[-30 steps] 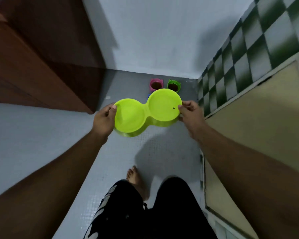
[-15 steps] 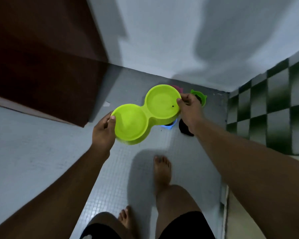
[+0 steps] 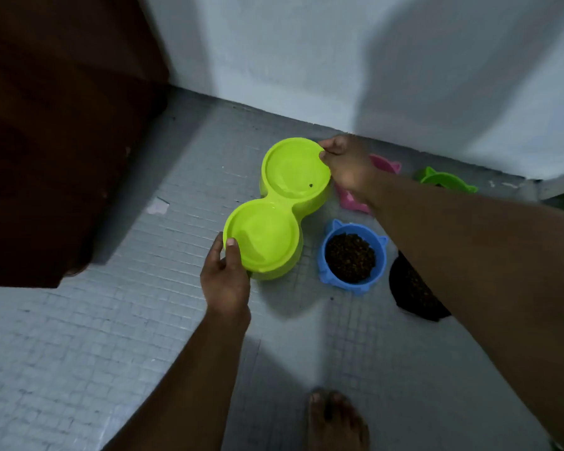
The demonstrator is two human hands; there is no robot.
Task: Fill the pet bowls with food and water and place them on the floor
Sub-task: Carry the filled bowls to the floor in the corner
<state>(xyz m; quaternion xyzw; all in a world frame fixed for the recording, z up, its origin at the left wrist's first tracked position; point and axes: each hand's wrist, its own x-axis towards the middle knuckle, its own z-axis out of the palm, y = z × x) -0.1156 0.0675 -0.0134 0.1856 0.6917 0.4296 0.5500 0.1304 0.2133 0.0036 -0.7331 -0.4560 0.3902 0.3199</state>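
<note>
Lime-green plastic double bowl (image 3: 310, 208), two round wells joined at a narrow waist, sits low over the grey small-tile floor (image 3: 111, 353). Its long axis runs from 1 o'clock to 7 o'clock. Cannot tell whether its base touches the tiles. A faint sheen in both wells may be clear liquid. One dark speck (image 3: 310, 185) lies in the far well.

Left hand (image 3: 225, 281) grips the near end at 7 o'clock, thumb hooked over the rim and fingers curled round the outer wall. Right hand (image 3: 345, 167) pinches the far rim at 1 o'clock between thumb and fingertips.

From the double bowl:
- At 4 o'clock, just beside it: blue plastic bowl with cat-ear tabs (image 3: 321, 258), full of dark brown kibble (image 3: 350, 257).
- At 2 o'clock: pink plastic bowl (image 3: 385, 164), mostly hidden by the right forearm.
- At 3 o'clock, beyond the forearm: green plastic eared bowl (image 3: 446, 182).
- At 4 o'clock, past the blue one: black bowl (image 3: 411, 291), partly covered by the arm.

Dark brown wooden cabinet (image 3: 62, 125) stands at 9 to 10 o'clock. White wall (image 3: 339, 60) is at 12. A bare foot (image 3: 336, 421) is at 6, on the tiles.
</note>
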